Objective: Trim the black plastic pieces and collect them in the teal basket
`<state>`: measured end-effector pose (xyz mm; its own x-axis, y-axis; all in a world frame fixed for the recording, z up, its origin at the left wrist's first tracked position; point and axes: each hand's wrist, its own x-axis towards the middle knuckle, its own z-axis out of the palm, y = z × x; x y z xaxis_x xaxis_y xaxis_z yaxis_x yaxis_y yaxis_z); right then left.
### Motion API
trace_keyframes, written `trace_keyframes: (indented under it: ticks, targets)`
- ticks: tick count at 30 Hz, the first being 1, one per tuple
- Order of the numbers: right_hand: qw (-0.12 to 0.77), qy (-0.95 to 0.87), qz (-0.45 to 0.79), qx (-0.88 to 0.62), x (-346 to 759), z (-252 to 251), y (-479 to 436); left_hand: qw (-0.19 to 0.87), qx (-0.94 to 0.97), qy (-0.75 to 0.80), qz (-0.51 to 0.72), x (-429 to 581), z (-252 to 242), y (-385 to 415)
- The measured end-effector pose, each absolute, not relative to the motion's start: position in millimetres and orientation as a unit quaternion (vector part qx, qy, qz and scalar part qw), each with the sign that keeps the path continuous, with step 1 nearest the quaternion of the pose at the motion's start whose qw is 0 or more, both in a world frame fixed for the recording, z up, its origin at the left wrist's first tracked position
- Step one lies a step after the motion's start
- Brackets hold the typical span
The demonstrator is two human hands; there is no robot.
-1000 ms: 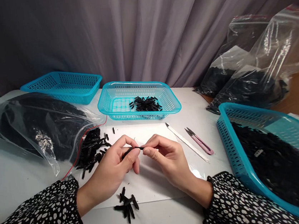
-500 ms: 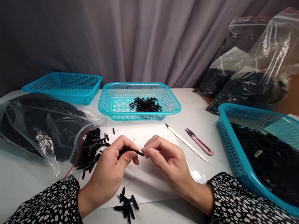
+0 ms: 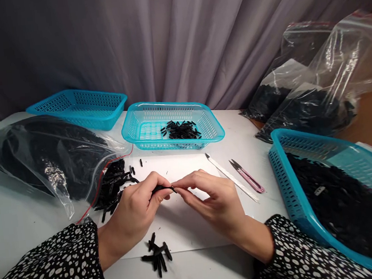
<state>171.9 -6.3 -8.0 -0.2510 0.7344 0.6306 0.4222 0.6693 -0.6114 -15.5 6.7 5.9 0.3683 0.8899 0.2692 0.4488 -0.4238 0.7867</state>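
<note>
My left hand (image 3: 136, 210) and my right hand (image 3: 213, 199) meet over a white sheet (image 3: 189, 228) at the table's front. Both pinch one small black stick-like piece (image 3: 162, 188): the left hand's fingers are wrapped round its body, the right hand's thumb and forefinger close on its tip. A small heap of the same black pieces (image 3: 158, 253) lies just below the hands. More of the pieces spill (image 3: 112, 188) from an open clear bag (image 3: 40, 160) to the left.
A teal basket (image 3: 131, 130) behind the hands holds several black pieces; an empty teal basket (image 3: 78, 108) stands at back left. A large teal basket (image 3: 288, 181) of black parts fills the right. Pink thread snips (image 3: 248, 178) and a white strip (image 3: 231, 177) lie between. Clear bags (image 3: 315, 93) sit at back right.
The right hand has slid left and closed its pinch on the piece's tip, which now points level again after dipping. The left hand has stayed in place.
</note>
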Motion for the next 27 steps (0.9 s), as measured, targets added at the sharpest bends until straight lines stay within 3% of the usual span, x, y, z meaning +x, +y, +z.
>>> trace_keyframes:
  ticks: [11, 18, 22, 27]
  targets:
    - [0.39, -0.814, 0.196, -0.384, 180.7, -3.4, -4.4, 0.206, 0.844, 0.386, 0.311, -20.3, 2.9, 6.2]
    - [0.333, -0.859, 0.133, -0.364, 181.4, -0.4, -7.0, 0.187, 0.873, 0.355, 0.278, -18.4, 4.8, 3.8]
    - [0.351, -0.853, 0.134, -0.361, 178.8, -1.6, -8.7, 0.143, 0.892, 0.324, 0.28, -17.2, 5.7, 3.5]
    - [0.443, -0.782, 0.198, -0.39, 171.1, -3.7, -11.0, 0.137, 0.889, 0.302, 0.316, -16.8, 7.7, 4.5]
